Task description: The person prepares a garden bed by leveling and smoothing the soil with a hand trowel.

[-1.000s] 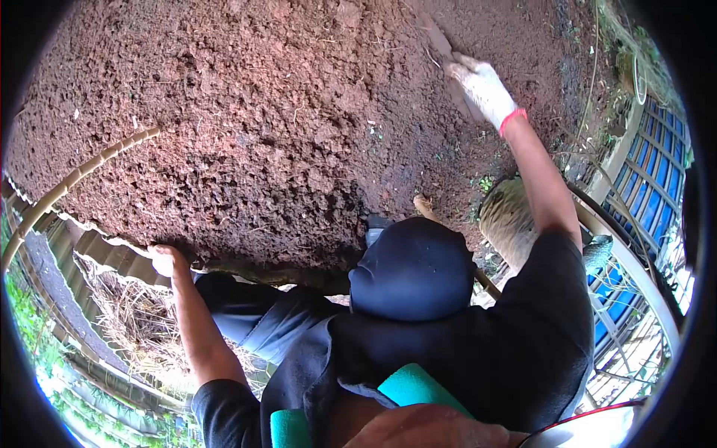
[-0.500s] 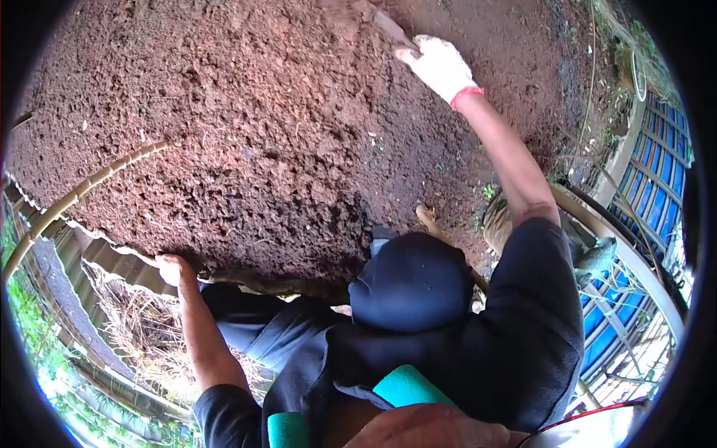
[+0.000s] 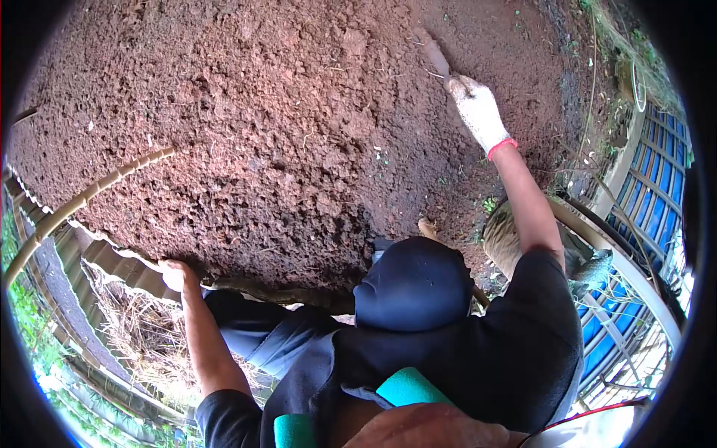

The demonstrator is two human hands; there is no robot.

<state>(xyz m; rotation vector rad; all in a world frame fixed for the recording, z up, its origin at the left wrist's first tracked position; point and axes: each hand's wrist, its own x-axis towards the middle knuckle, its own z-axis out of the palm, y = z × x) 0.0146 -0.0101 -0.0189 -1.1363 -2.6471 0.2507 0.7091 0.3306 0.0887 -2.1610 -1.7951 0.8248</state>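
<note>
My right hand point(image 3: 478, 112), in a white glove with a red cuff and soil-stained fingers, is closed around a narrow flat-bladed hand tool point(image 3: 435, 54). The blade is coated with brown soil and points up and left, over smoother ground. Its handle is hidden in the glove. Loose, clumpy reddish-brown soil point(image 3: 261, 127) spreads to the left of the tool. At the near edge of the bed, my left hand point(image 3: 174, 275) grips the wavy top edge of a corrugated sheet point(image 3: 127, 263); its fingertips are partly out of sight.
A curved bamboo pole point(image 3: 89, 193) reaches over the soil at left. Dry straw point(image 3: 142, 328) lies beyond the sheet. My dark-clad knee point(image 3: 411, 287) is at the bed's edge, near a tan stick point(image 3: 427, 228). Blue slatted panels point(image 3: 650, 187) stand at right.
My right hand has moved down and to the right, drawing the bladed tool back toward me. The left hand stays at the sheet's edge.
</note>
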